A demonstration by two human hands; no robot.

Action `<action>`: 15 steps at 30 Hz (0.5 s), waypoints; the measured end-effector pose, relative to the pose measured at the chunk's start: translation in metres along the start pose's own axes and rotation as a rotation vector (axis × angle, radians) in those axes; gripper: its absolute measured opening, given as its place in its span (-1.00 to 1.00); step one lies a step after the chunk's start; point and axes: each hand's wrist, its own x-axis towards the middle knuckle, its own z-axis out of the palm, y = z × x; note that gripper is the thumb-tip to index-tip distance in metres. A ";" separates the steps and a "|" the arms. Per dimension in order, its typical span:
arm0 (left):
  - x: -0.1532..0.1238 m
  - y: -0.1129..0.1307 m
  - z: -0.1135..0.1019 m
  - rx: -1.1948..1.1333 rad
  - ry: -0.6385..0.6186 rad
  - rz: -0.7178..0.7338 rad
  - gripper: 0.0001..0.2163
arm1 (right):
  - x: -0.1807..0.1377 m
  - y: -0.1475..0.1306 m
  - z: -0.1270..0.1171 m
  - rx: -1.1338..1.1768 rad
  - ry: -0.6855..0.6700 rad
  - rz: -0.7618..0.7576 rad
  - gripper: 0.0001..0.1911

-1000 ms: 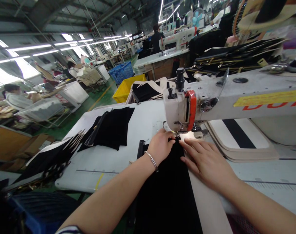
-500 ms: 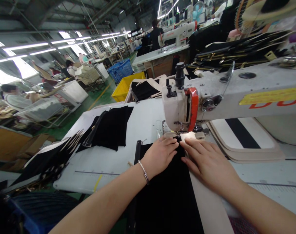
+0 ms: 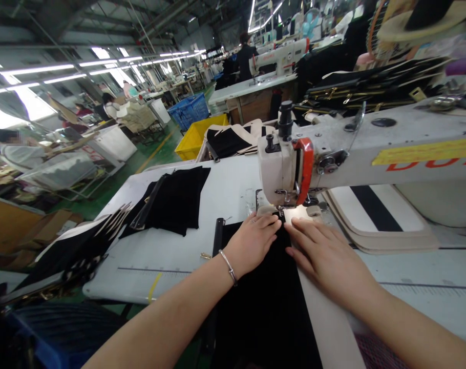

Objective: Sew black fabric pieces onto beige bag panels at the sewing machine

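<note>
My left hand (image 3: pixel 256 238) lies on a black fabric piece (image 3: pixel 267 318), fingers flat and slightly bent, tips close to the presser foot (image 3: pixel 281 209) of the sewing machine (image 3: pixel 282 169). A pale cream strip (image 3: pixel 325 318) runs along the fabric's right side. Across this strip and the black edge rests my right hand (image 3: pixel 325 256), palm down with fingers stretched out and thumb apart. Both hands press from above. At the fabric's left side is a dark zipper band (image 3: pixel 218 236), with a gold zipper pull (image 3: pixel 206 255) beside it. The needle point is too small to make out.
Black zippered pieces (image 3: pixel 175 200) lie on the white table (image 3: pixel 141 282) at left. Cream panels with a black stripe (image 3: pixel 386 215) are stacked under the machine arm. Behind stand a yellow crate (image 3: pixel 198 136) and a blue basket (image 3: pixel 189 110). People work at other stations.
The view has shifted slightly. Both hands keep nearly the same place on the fabric beside the presser foot; any movement of the fabric is too small to be sure of.
</note>
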 end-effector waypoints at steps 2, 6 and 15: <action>-0.019 0.013 -0.010 -0.053 -0.074 0.047 -0.61 | -0.020 -0.009 -0.005 0.014 0.003 -0.022 -0.53; -0.074 0.047 -0.025 -0.194 -0.241 0.235 -0.40 | -0.074 -0.033 -0.019 0.009 0.064 -0.143 -0.53; -0.101 0.065 -0.027 -0.177 -0.306 0.272 -0.62 | -0.106 -0.047 -0.040 -0.121 0.142 -0.372 -0.63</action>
